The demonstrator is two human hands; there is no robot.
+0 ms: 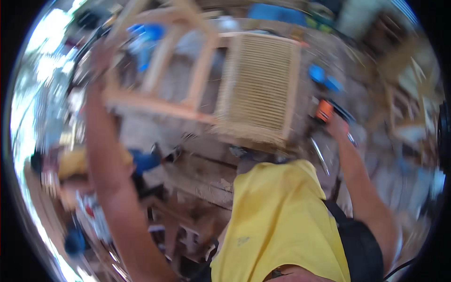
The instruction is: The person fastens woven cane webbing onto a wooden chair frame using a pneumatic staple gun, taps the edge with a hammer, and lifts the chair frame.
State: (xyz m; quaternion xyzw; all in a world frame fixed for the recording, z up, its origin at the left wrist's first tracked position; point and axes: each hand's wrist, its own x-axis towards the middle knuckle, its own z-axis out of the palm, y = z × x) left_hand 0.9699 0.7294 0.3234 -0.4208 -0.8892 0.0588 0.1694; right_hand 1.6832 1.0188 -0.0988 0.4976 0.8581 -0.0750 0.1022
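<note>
A pale wooden chair frame [202, 89] lies on the workbench in front of me, its woven cord panel [258, 84] facing up. Loose cord ends fringe the panel's near edge. My left arm stretches far forward, and my left hand [99, 58] is at the frame's left end; motion smears its fingers, so I cannot tell whether they grip the wood. To the right of the panel, my right hand [337, 127] is closed around an orange-and-black hand tool [324, 111], whose exact kind is blurred. A thin metal rod-like tool [320, 156] lies just below it.
Small blue objects [324, 77] lie beyond my right hand. A blue item [276, 14] is at the bench's far side. More wooden frames [406, 110] stand at the right. Pieces of wood [183, 225] are below the bench, left of my yellow shirt [277, 221].
</note>
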